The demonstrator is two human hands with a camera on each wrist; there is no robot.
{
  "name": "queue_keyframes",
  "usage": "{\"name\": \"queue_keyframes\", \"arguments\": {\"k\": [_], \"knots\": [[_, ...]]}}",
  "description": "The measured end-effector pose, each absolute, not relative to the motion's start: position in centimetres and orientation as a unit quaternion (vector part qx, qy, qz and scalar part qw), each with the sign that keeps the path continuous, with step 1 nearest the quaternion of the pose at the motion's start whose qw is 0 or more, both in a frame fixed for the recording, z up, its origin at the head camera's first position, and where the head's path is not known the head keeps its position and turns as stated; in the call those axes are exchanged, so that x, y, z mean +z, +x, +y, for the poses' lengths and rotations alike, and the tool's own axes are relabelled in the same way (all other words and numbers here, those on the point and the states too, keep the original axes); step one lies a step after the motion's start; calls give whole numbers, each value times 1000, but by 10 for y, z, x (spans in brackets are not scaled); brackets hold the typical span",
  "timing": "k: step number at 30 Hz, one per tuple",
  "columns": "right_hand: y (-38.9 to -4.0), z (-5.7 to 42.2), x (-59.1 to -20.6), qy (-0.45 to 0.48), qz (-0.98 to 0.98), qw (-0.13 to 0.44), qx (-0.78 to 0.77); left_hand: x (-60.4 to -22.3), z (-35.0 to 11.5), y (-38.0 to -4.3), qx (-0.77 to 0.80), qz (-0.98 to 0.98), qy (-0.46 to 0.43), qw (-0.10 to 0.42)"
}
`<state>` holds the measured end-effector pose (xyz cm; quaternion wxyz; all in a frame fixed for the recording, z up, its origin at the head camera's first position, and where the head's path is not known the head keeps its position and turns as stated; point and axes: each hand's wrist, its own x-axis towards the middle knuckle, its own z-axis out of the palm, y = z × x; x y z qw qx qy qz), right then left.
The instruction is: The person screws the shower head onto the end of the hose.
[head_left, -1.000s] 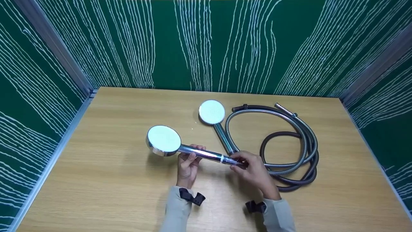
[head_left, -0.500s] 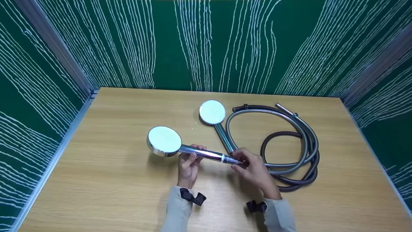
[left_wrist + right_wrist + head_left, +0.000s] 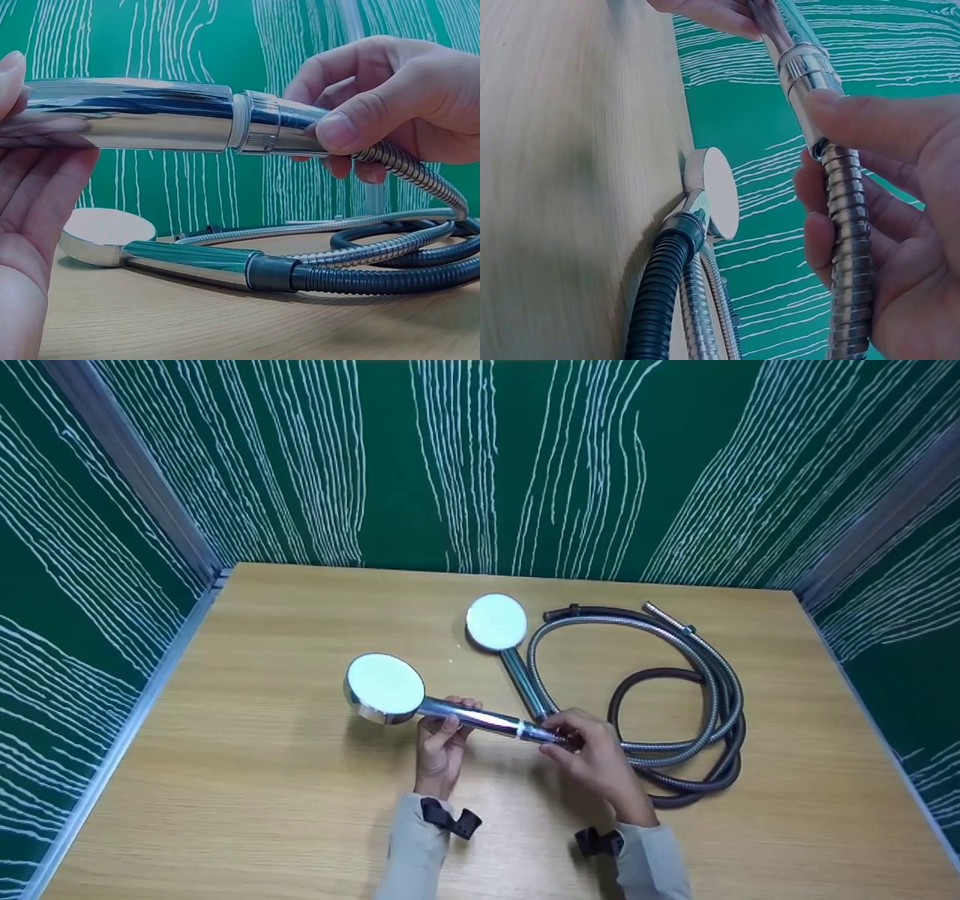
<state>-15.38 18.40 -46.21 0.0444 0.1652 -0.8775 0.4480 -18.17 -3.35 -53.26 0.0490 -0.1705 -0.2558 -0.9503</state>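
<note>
In the head view a chrome shower head (image 3: 385,684) with a pale round face is held above the table, its handle slanting down to the right. My left hand (image 3: 439,757) grips this handle near its middle. At the handle's lower end my right hand (image 3: 596,761) pinches the chrome hose connector (image 3: 281,124) between thumb and fingers. A white ring (image 3: 240,121) shows between handle and connector in the left wrist view. From the connector a silver metal hose (image 3: 847,247) runs back past my right palm. Whether the threads are engaged cannot be seen.
Behind my hands a second shower head (image 3: 496,622) lies on the wooden table (image 3: 247,780), joined to a black ribbed hose (image 3: 352,277). Silver and black hoses lie coiled together (image 3: 724,720) at right. Green panels (image 3: 390,465) with white lines enclose the back and sides.
My right fingers shift slightly up and then back down around the connector. The left hand and the held shower head stay almost in place.
</note>
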Motion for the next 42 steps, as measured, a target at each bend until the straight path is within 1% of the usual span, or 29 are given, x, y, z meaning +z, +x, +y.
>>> {"name": "queue_keyframes", "arguments": {"k": [14,23,29,36,42], "knots": [[-155,183,-462,162,-879,36,447,-535,-35,-183,-947,-256,-185,52],[-155,183,-465,183,-871,57,452,-534,-34,-181,-951,-259,-163,47],[-156,183,-464,168,-875,59,450,-534,-33,-182,-950,-258,-169,47],[-155,182,-465,186,-866,84,456,-533,-33,-181,-953,-249,-164,51],[-155,184,-466,190,-862,81,462,-533,-32,-182,-953,-247,-171,51]]}}
